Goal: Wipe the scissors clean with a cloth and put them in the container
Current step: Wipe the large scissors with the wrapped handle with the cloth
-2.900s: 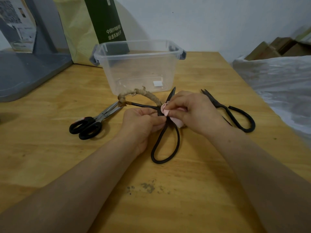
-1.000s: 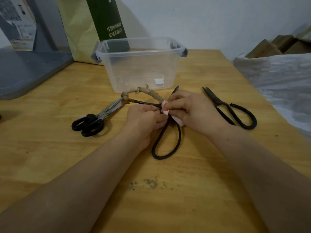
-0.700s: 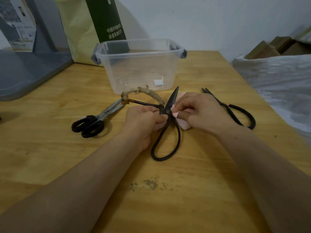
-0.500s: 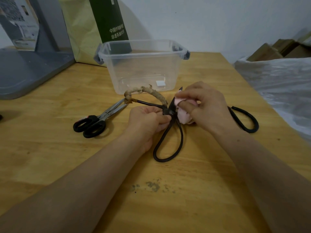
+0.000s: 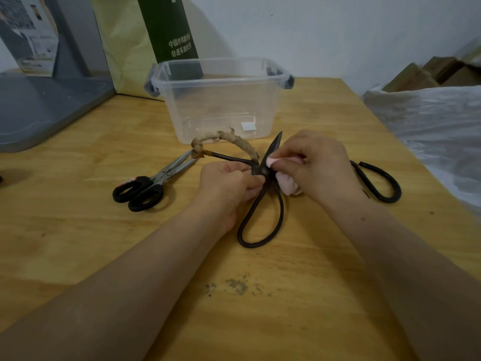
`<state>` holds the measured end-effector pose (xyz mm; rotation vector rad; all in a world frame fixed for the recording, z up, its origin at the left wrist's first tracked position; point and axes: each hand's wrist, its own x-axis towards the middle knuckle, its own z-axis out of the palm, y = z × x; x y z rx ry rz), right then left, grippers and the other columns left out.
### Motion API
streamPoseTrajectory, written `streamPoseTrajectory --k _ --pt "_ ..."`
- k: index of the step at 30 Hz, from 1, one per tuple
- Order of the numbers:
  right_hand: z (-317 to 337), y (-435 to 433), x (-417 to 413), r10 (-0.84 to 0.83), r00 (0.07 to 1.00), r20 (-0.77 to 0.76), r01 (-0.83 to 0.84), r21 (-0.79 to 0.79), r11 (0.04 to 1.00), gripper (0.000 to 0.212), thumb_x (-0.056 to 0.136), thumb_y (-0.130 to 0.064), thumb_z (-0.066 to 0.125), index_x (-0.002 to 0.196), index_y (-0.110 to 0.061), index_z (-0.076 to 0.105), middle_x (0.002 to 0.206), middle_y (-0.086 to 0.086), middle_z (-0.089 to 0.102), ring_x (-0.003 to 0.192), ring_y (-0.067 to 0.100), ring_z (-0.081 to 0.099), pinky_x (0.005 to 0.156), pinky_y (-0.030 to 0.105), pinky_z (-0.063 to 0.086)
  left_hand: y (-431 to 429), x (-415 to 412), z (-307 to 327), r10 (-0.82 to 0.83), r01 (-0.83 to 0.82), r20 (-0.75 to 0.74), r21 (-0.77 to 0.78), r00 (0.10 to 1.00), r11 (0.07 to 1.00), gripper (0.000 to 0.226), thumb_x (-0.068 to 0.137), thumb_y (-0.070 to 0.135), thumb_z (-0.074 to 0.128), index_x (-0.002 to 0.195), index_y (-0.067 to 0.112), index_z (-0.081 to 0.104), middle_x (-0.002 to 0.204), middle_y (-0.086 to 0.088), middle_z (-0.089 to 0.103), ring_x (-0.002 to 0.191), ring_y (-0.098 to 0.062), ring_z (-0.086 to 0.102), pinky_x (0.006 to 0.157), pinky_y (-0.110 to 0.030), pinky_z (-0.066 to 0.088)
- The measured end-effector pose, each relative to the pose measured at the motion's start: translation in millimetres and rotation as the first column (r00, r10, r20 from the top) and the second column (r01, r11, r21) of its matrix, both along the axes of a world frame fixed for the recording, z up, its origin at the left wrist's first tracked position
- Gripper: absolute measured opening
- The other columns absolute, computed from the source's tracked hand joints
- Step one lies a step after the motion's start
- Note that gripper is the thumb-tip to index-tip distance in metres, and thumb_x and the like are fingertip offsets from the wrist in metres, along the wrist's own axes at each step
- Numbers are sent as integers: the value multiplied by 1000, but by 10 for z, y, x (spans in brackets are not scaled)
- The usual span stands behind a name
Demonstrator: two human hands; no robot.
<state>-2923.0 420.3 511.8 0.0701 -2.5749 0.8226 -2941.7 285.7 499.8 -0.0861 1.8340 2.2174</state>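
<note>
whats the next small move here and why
Probably slide the right hand and its pink cloth up the blade toward its tip: the cloth is pinched near the pivot, the upper blade is bare, and the left hand steadies the scissors.

Honey-coloured wooden table (image 5: 78,243), marked with a dark grey stain (image 5: 236,285) near the front edge. At back left, resting on the table, a grey plastic lid (image 5: 39,110), with a printed box (image 5: 28,35) upright behind it. Against the white wall (image 5: 312,29), a yellow-green paper bag (image 5: 125,43) and a dark green carton (image 5: 169,29) with white Chinese lettering. Off the right edge, a crumpled white plastic sheet (image 5: 429,126); beyond it, brown cardboard boxes (image 5: 429,71).
</note>
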Motion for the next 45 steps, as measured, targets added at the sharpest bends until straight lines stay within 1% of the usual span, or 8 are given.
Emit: streamPoseTrajectory --k 4,11,15,23,27,31,39,45 --pt "-20 -48 7 137 989 63 -130 -96 987 12 77 -13 75 88 -16 76 99 -1 68 99 16 62 91 40 48 -11 -3 -3 13 -13 -11 -29 1000 1000 16 77 -18 60 89 -9 66 90 -20 69 79 -23 69 72 -28 59" --pt "11 4 -26 -92 986 139 76 120 990 14 88 -24 65 100 -22 72 102 -3 67 99 14 59 82 25 44 6 20 17 21 -21 15 -16 1000 1000 18 78 -17 60 84 -1 66 92 -18 70 82 -22 69 70 -25 59" --pt "20 -18 44 51 990 128 -22 -223 975 10 80 -23 73 83 -32 69 92 -6 68 90 11 63 80 27 52 3 21 32 29 -29 19 -4 999 1000 20 78 -18 60 77 2 64 84 -16 69 81 -23 68 72 -27 58" --pt "-60 7 -97 -154 979 134 153 17 988 12 86 -28 67 96 -22 71 100 -4 66 93 10 56 76 23 41 10 18 9 26 -26 18 -12 1000 1000 18 78 -17 60 86 -2 66 90 -17 70 83 -23 70 69 -26 59" --pt "-12 -5 26 45 987 156 4 -302 953 3 79 -24 74 78 -22 72 84 -4 70 77 5 63 66 17 50 5 17 36 31 -31 14 2 999 1000 21 77 -18 60 75 2 64 77 -12 71 77 -21 70 69 -26 59" --pt "-58 -5 -2 61 991 116 -38 -191 981 9 78 -21 76 73 -23 69 90 -3 68 90 10 62 84 29 50 21 21 43 53 -53 7 8 999 999 30 77 -20 60 64 7 59 58 -4 68 69 -20 68 65 -24 59" --pt "-100 -27 -138 -163 981 105 164 -3 986 13 88 -27 64 95 -18 72 102 1 68 97 16 60 86 32 49 21 18 38 57 -57 26 4 998 998 25 78 -17 61 74 8 59 82 -11 68 78 -20 69 65 -23 59" --pt "-65 -24 -12 107 990 91 -70 -334 940 8 78 -15 76 82 -21 74 87 -12 64 86 7 62 75 24 49 28 1 11 41 -41 7 -20 999 999 16 76 -16 63 83 -1 65 89 -19 69 85 -26 70 72 -29 59"
